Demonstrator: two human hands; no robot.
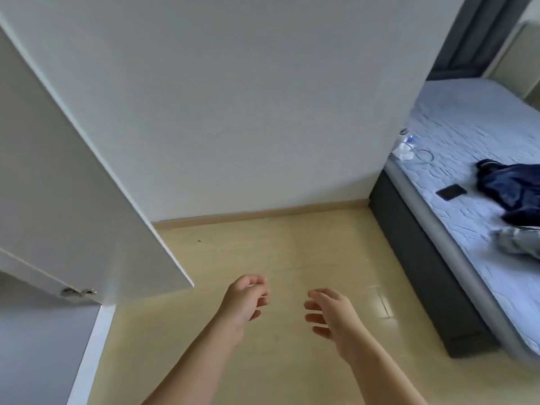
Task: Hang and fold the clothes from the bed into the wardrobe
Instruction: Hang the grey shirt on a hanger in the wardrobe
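— Both hands first: what are they doing?
— Neither holds anything. The left hand (247, 296) hangs over the floor (233, 346) with its fingers loosely curled toward the palm. The right hand (333, 317) is beside it but apart from it, with the fingers spread and gently bent. Bare forearms run in from the bottom edge.
— And the clothes?
— They are over on the bed, at the right. A dark blue garment (514, 191) lies crumpled in soft folds with a slight sheen, cut off by the frame edge. Just nearer the camera is a pale grey garment (517, 241), bunched and blurred, and I cannot tell its fabric.
— What is the bed like?
— The mattress (467, 121) is pale blue-white, quilted with stitched lines and rounded along its edge. It sits on a boxy dark grey base (415, 258) with flat sides.
— Is anything else on it?
— A flat black rectangle (451, 191) lies near the blue garment. By the wall (233, 97) there is a thin looped cable (423, 154), with something clear and crinkled beside it that is too small to name.
— And the wardrobe?
— At the left a smooth, flat white wardrobe door (87, 171) stands open, with a shiny metal hinge (77, 292) low on its inner side. The floor is pale, glossy and wood-grained, and it meets the plain matte wall at a light wooden skirting (263, 213).
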